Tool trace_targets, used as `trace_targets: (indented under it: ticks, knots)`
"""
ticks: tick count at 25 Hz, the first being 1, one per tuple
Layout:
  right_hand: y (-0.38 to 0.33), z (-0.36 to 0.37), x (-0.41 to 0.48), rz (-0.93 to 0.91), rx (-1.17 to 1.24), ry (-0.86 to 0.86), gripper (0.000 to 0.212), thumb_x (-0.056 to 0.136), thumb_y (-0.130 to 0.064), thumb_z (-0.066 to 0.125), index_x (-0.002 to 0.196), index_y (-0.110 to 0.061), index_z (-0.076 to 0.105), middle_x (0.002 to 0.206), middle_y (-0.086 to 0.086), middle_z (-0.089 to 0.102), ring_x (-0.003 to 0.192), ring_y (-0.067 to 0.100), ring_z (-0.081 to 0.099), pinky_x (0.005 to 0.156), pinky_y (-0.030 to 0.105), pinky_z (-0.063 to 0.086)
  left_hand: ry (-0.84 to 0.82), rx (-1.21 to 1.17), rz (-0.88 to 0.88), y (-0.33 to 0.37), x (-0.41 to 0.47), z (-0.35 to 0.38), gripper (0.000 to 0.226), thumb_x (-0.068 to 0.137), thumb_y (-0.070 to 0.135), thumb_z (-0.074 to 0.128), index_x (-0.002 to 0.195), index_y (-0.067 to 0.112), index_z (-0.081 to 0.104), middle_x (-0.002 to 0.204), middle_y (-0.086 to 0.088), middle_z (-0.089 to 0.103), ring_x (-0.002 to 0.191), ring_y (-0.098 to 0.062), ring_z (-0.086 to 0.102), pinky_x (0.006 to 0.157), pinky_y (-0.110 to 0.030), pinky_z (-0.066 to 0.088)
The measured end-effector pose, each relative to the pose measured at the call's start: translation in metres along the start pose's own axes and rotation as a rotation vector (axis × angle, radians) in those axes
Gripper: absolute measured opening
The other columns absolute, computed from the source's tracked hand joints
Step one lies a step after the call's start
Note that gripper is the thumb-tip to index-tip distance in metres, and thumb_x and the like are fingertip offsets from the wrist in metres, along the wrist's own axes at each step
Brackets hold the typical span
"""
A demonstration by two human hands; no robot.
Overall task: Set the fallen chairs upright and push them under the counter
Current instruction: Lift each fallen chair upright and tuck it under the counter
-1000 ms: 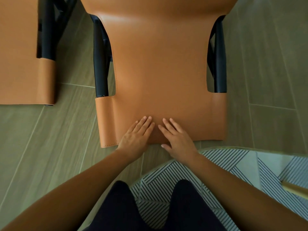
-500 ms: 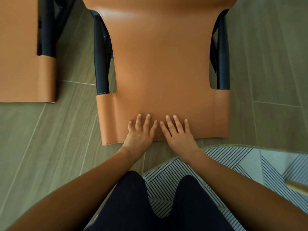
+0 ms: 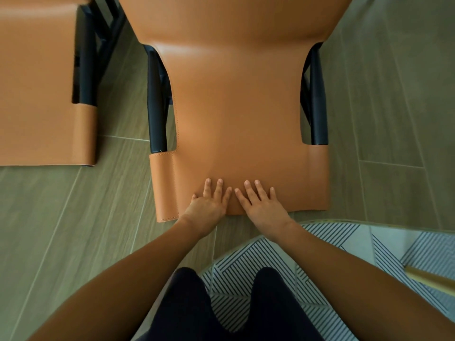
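A chair (image 3: 236, 114) with a tan leather back and black frame posts stands just ahead of me, seen from above. Both of my hands lie flat on the near edge of its backrest, side by side at the middle. My left hand (image 3: 209, 203) has its fingers spread and pointing away from me. My right hand (image 3: 261, 205) lies the same way, almost touching the left. I cannot see either thumb. A second tan chair (image 3: 41, 94) stands to the left, cut off by the frame.
The floor (image 3: 394, 107) is grey-green wood-look planks. A rug (image 3: 344, 254) with black and white stripes lies under my legs at the lower right, and a yellowish bar (image 3: 428, 279) crosses it near the right edge. A narrow gap separates the two chairs.
The chair has slid a little away from me with both hands flat on it. My fingers have spread and straightened, and my arms have reached further forward.
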State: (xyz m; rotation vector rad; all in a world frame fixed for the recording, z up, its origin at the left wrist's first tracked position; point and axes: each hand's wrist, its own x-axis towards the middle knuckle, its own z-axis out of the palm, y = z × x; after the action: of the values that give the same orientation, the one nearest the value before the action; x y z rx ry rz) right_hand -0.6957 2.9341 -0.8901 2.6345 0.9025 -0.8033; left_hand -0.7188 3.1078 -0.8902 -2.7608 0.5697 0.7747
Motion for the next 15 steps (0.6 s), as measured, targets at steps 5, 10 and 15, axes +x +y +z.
trace_targets:
  ticks: [5, 10, 15]
  knots:
    - [0.003, -0.051, -0.024, -0.012, 0.052, -0.051, 0.081, 0.097, 0.001, 0.046, 0.155, -0.016, -0.009, 0.163, 0.018, -0.008, 0.148, 0.042, -0.004, 0.116, 0.061, 0.015, -0.049, -0.029, -0.01, -0.011, -0.023, -0.046, 0.064, 0.103, 0.01, 0.033, 0.152, 0.007, -0.009, 0.158, -0.026, -0.007, 0.143, -0.051, 0.004, 0.104, -0.055, 0.041]
    - [0.015, -0.138, -0.066, -0.051, 0.096, -0.081, 0.075, 0.097, 0.004, 0.042, 0.156, -0.015, -0.001, 0.162, 0.02, 0.002, 0.148, 0.041, 0.007, 0.116, 0.056, 0.023, -0.148, -0.095, -0.027, -0.026, -0.062, -0.132, 0.067, 0.101, 0.006, 0.035, 0.152, 0.007, -0.01, 0.158, -0.024, -0.01, 0.143, -0.05, 0.003, 0.106, -0.058, 0.036]
    - [0.026, -0.238, -0.113, -0.099, 0.137, -0.104, 0.075, 0.097, 0.005, 0.043, 0.156, -0.016, 0.003, 0.162, 0.019, 0.006, 0.148, 0.039, 0.011, 0.116, 0.055, 0.026, -0.229, -0.157, -0.014, -0.052, -0.108, -0.23, 0.064, 0.103, 0.008, 0.031, 0.152, 0.009, -0.009, 0.159, -0.019, -0.011, 0.144, -0.047, 0.002, 0.108, -0.058, 0.033]
